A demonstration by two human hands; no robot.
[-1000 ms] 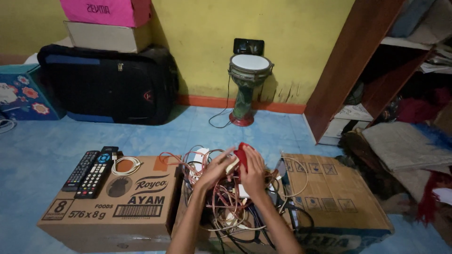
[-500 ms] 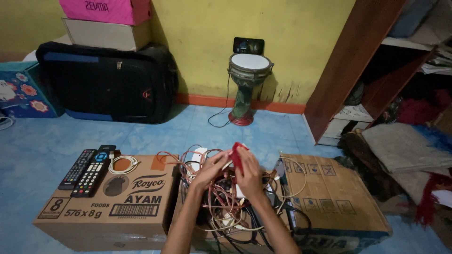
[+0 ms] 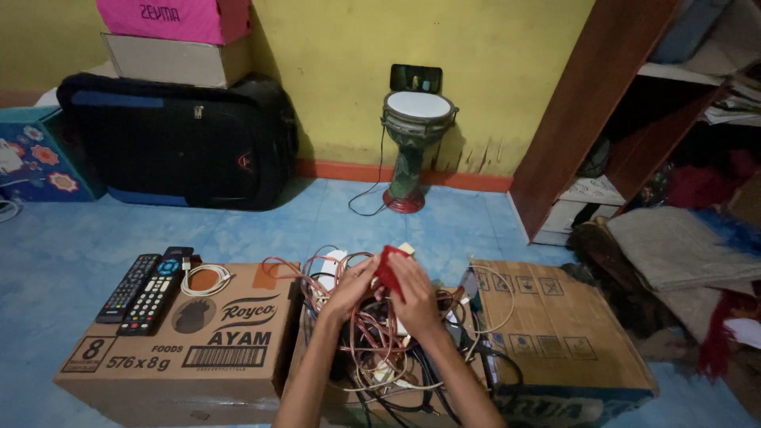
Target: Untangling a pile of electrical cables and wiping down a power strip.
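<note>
Both my hands are raised over a tangle of cables [image 3: 372,341] that fills an open cardboard box in front of me. My right hand [image 3: 415,299] grips a small red object [image 3: 388,268] at its top. My left hand [image 3: 350,287] pinches the same red object from the left side, with thin reddish wires trailing down from it into the heap. A small pale piece [image 3: 407,248] shows just behind the red object.
A closed cardboard box [image 3: 198,333] on the left carries two remote controls [image 3: 141,292] and a coiled white cable [image 3: 208,279]. Another box flap [image 3: 559,325] lies right. Beyond are a goblet drum [image 3: 416,143], a black suitcase [image 3: 174,143], stacked boxes and a wooden shelf unit [image 3: 602,119].
My hands with the red object have shifted slightly left and lower, and the object has turned in my fingers. The view has drifted a little.
</note>
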